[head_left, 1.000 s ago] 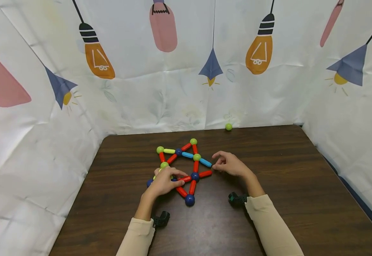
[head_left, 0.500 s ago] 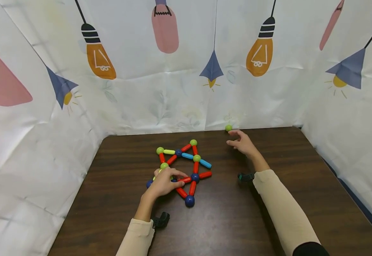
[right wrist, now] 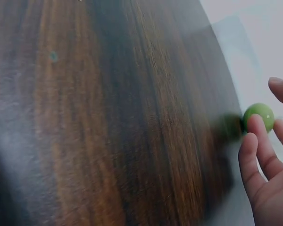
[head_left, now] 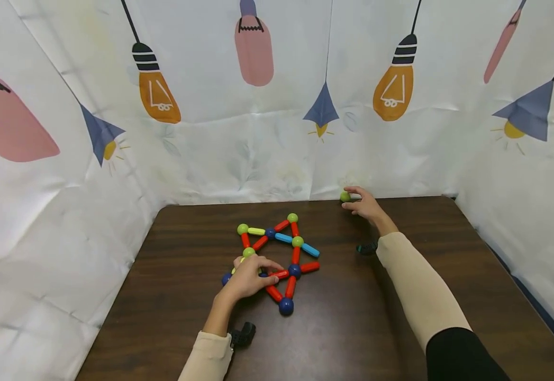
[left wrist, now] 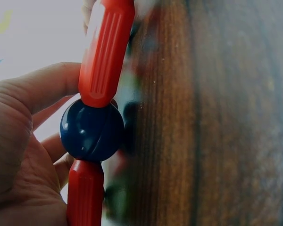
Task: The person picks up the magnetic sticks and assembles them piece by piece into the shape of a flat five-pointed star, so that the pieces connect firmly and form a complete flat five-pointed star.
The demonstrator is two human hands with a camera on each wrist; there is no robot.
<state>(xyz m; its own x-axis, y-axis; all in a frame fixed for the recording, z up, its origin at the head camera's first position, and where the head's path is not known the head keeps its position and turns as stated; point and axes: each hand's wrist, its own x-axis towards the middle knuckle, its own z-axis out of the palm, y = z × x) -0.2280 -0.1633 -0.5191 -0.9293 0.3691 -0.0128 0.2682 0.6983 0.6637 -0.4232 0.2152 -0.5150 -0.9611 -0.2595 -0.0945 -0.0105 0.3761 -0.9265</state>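
Observation:
A star-like frame of magnetic rods and balls lies on the table, with red, blue and yellow-green rods joining dark blue and green balls. My left hand (head_left: 250,275) is over its near-left part, thumb and fingers gripping a red rod (left wrist: 106,52) beside a dark blue ball (left wrist: 92,131). That hand hides some of the rods and balls under it. At the table's far edge, my right hand (head_left: 366,207) reaches to a loose green ball (head_left: 345,197). In the right wrist view its fingertips overlap the green ball (right wrist: 259,116), while the thumb stands apart.
The brown wooden table (head_left: 334,328) ends at the back against a white printed cloth (head_left: 277,153). A blue rod (head_left: 311,250) and a red rod (head_left: 310,267) stick out from the frame's right side with free ends.
My right hand has moved from the frame's right side back and away to the loose green ball at the far edge. My left hand stays on the frame. The head view has shifted slightly.

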